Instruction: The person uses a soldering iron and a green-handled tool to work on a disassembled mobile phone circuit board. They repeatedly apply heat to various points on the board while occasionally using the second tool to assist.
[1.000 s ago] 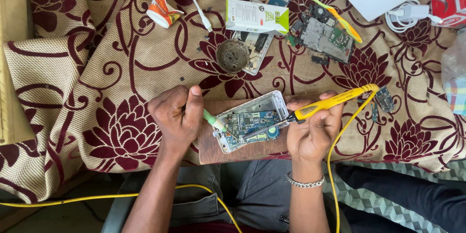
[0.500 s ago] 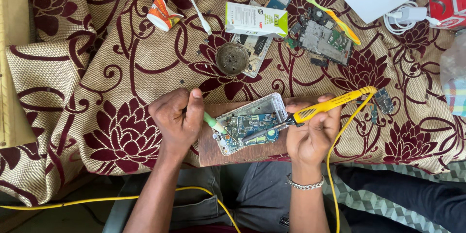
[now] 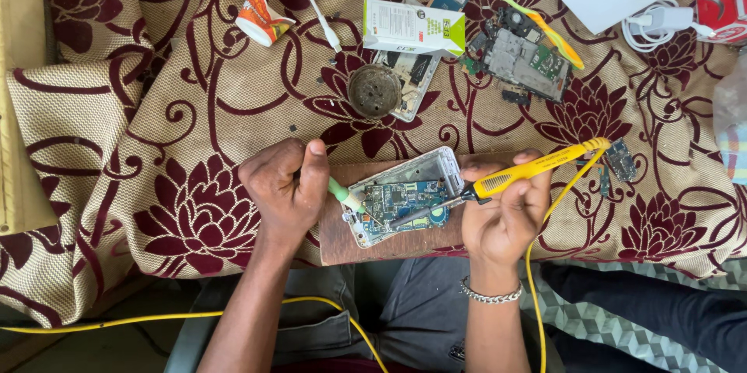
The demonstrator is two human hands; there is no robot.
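The right hand (image 3: 506, 213) is gripping one yellow soldering iron (image 3: 529, 171), its tip touching the one opened phone (image 3: 405, 198) on a wooden board (image 3: 405, 245) at the counter's near edge. The left hand (image 3: 284, 186) is pinching one green-handled tool (image 3: 345, 195) against it. The hot tip slipping could scorch the circuit board. One yellow cord (image 3: 537, 264) is trailing down and might snag.

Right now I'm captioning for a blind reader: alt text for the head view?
Right hand holds a yellow-handled soldering iron to an opened phone's blue circuit board; left hand holds a green-tipped tool beside it.
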